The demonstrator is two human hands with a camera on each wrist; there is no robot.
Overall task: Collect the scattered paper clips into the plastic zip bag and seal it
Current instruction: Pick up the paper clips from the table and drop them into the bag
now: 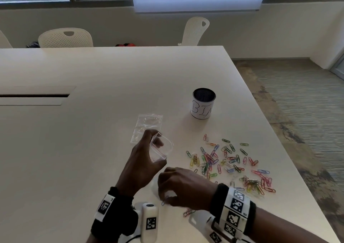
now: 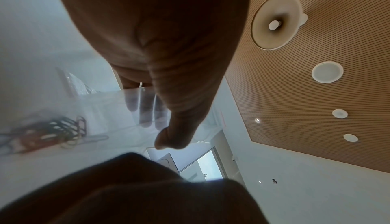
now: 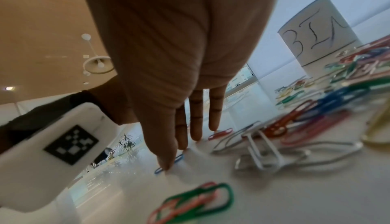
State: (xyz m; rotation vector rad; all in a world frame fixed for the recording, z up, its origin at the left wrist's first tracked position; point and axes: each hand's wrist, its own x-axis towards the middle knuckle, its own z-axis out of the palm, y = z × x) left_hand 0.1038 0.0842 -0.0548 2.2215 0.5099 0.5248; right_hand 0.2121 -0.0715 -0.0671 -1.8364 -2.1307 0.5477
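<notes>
- My left hand (image 1: 143, 161) held the zip bag (image 1: 160, 148) open, fingers curled round it.
- My right hand's (image 1: 183, 188) straight fingers touched a blue clip (image 3: 168, 163); I judged a careful pinch best.

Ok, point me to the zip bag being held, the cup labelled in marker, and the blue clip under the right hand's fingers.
zip bag (image 1: 161, 150): head view, on its clear open mouth.
cup (image 1: 202, 106): head view, on the white label wall.
blue clip (image 3: 168, 163): right wrist view, on its visible loop beside the fingertip.
</notes>
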